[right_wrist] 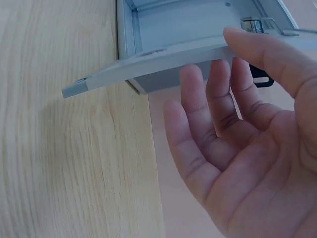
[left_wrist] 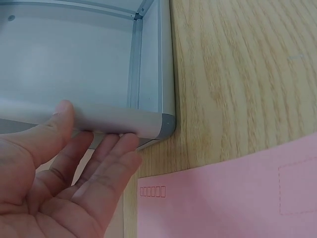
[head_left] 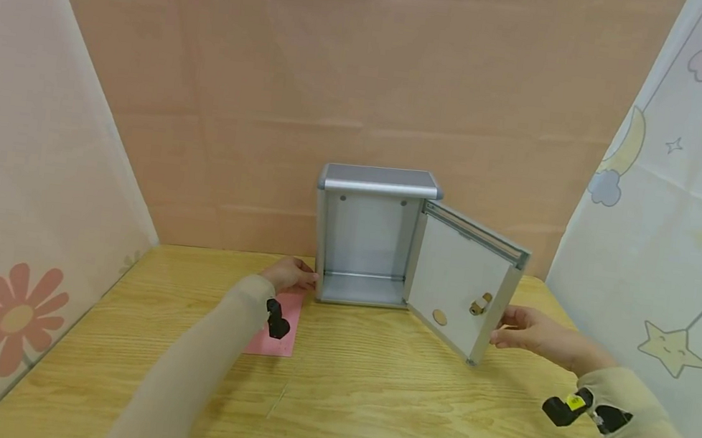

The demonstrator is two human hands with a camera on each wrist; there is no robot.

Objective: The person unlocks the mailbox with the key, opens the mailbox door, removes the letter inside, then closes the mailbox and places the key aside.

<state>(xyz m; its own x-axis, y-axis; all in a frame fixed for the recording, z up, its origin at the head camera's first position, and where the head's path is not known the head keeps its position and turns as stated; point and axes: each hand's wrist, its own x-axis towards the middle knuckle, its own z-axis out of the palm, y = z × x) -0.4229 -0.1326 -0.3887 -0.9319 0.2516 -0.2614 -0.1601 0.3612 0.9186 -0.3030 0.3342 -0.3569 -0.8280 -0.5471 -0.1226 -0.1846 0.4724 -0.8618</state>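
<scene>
A grey metal mailbox [head_left: 368, 242] stands upright at the back of the table, its door [head_left: 457, 282] swung out to the right. Inside, its white back wall and floor are bare. My left hand [head_left: 288, 274] holds the mailbox's left side wall, thumb on the front edge and fingers along the outside, as the left wrist view shows. At the door's free edge, my right hand [head_left: 536, 335] has its thumb on the inner side and fingers behind the panel. A brass-coloured lock [head_left: 481, 304] sits on the door's inner face near that edge.
A pink envelope [left_wrist: 213, 198] with small red printed squares lies flat on the wooden table [head_left: 336, 405], left of the mailbox and partly under my left hand in the head view. A peach cloth [head_left: 261, 93] hangs behind; patterned white sheets [head_left: 683, 213] flank both sides.
</scene>
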